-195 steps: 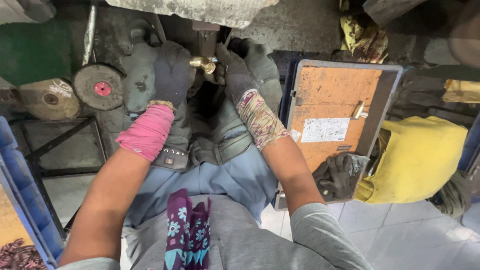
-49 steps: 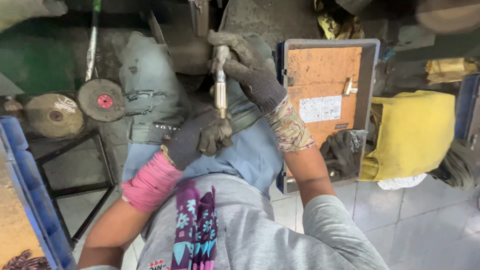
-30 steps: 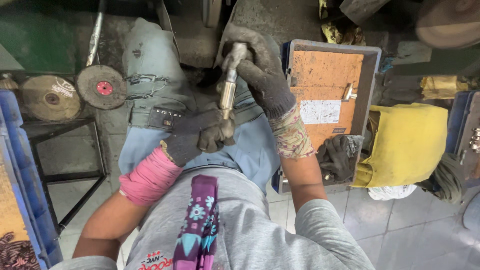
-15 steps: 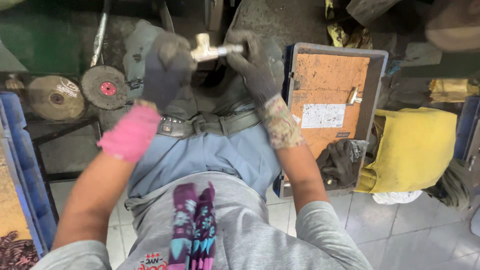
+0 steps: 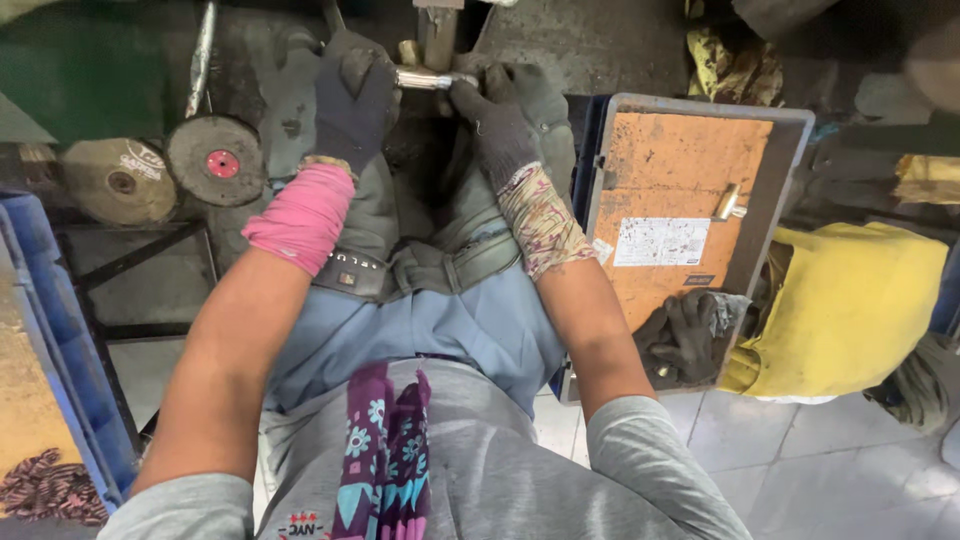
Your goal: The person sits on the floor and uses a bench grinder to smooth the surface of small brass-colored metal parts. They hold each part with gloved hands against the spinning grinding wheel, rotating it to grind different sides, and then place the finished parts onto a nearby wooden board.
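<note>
Both gloved hands grip a short metal fitting (image 5: pixel 432 78) above the lap. The left hand (image 5: pixel 352 100) has its fingers wrapped round one end, and the right hand (image 5: pixel 500 125) pinches the other. An orange tray (image 5: pixel 680 200) lies beside the right forearm.

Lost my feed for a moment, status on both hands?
Left hand and right hand, both gloved, gripping the metal fitting at either end. Fitting held level at the machine post. Nothing between the hands.

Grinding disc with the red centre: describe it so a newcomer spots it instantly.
Start at the blue crate on the person's left side. Beyond it, two round discs lie side by side, left of the left hand. The one wanted is the dark grey disc nearer that hand; its red hub sets it apart from the tan disc.
</note>
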